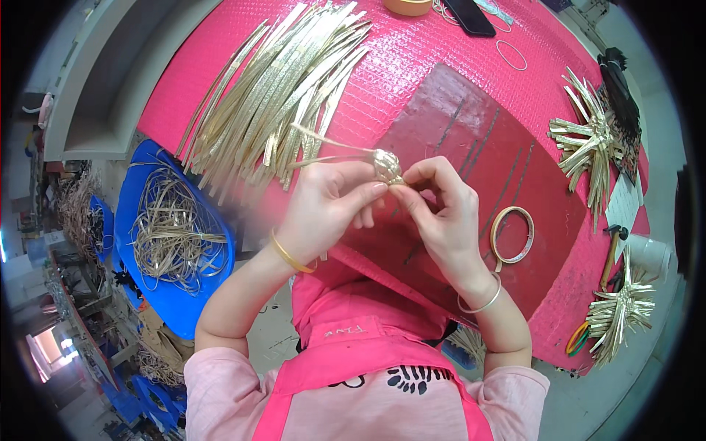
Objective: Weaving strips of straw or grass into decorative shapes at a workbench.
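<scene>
Your left hand [334, 195] and right hand [445, 209] pinch a gold knot [386, 163] by the worktop's [401, 48] near edge; lettering [350, 329] marks your apron [379, 305].

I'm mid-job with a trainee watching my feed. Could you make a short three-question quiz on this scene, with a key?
1. Multiple choice: Where does the tangle of thin gold strips on the person's left lie?
A. On the pink apron
B. In the blue container
C. Under the black phone

2. True or false: The tape roll lies on the dark red mat.

3. Fill in the blank: The small gold piece is held at the fingertips of ____.

Key:
1. B
2. True
3. Both hands: the left hand and the right hand
</scene>
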Demonstrator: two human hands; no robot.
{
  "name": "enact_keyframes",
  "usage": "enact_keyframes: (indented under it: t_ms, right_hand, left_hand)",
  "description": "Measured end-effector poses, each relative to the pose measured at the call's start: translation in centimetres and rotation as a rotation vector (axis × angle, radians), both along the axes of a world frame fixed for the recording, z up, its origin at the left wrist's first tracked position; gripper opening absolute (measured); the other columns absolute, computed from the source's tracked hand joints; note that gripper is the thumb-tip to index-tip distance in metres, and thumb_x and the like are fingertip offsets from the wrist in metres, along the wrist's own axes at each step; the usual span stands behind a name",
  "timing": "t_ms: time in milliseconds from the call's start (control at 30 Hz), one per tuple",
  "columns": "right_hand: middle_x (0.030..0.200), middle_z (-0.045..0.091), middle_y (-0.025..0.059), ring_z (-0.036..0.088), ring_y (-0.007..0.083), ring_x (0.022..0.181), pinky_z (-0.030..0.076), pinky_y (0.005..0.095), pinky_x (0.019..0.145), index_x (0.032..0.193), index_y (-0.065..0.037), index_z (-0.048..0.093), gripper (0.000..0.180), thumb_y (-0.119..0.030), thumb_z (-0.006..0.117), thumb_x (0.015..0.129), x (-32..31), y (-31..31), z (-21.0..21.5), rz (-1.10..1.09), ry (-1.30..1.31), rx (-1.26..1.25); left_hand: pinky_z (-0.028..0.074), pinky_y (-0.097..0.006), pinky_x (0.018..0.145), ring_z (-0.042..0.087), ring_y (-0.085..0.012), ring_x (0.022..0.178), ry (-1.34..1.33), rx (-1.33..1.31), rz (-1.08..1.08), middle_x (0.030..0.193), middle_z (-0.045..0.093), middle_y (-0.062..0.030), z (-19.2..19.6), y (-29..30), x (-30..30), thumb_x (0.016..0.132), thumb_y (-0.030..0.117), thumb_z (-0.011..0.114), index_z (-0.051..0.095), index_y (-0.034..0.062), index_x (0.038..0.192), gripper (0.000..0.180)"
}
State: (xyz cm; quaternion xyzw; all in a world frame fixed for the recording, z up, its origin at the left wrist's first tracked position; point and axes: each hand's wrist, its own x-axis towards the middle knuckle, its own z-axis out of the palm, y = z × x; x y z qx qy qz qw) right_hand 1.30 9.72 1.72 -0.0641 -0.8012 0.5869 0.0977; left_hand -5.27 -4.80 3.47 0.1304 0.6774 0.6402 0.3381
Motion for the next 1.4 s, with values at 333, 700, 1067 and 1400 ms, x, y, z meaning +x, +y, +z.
enact_keyframes:
  t_ms: [333,700,1067,1400]
  right_hand:
    - [0.081,0.059,0.0072,0.054,0.0102,0.072,0.044,0.0219,0.064,0.095,0.003,0.057,0.021,-0.013,0.052,0.082,0.0,0.8,-0.1,0.14,-0.128,-0.733]
    - [0.075,0.06,0.0051,0.054,0.0083,0.066,0.043,0.0204,0.063,0.087,0.003,0.059,0.025,-0.021,0.051,0.084,-2.0,2.9,-0.4,-0.063,-0.056,-0.548]
    - [0.066,0.057,0.0012,0.047,0.0032,0.056,0.037,0.0182,0.048,0.085,0.003,0.06,0.013,-0.007,0.057,0.077,0.8,3.1,-0.6,-0.084,-0.089,-0.171]
    - [0.062,0.055,-0.0017,0.044,0.0013,0.052,0.033,0.017,0.045,0.083,0.002,0.06,0.013,-0.009,0.057,0.078,1.3,3.2,-0.2,-0.044,-0.163,-0.351]
  left_hand:
    - [0.035,-0.019,0.042,0.046,-0.0061,0.045,-0.067,-0.059,-0.235,0.06,0.054,-0.0034,0.3,0.4,0.2,0.079,0.005,0.05,0.057,-0.0048,0.082,0.013]
    - [0.033,-0.018,0.038,0.044,-0.006,0.041,-0.099,0.015,-0.111,0.058,0.053,-0.0038,-0.3,2.6,0.7,0.08,0.006,0.05,0.057,-0.0049,0.082,0.013]
    - [0.047,-0.021,0.056,0.058,-0.0119,0.062,-0.14,0.064,-0.045,0.073,0.06,-0.0111,-1.3,3.2,0.3,0.08,0.008,0.051,0.056,-0.0074,0.092,0.019]
    - [0.043,-0.018,0.048,0.054,-0.0089,0.053,-0.2,0.167,0.006,0.066,0.057,-0.0074,-1.7,3.4,1.5,0.079,0.008,0.054,0.057,-0.0075,0.088,0.018]
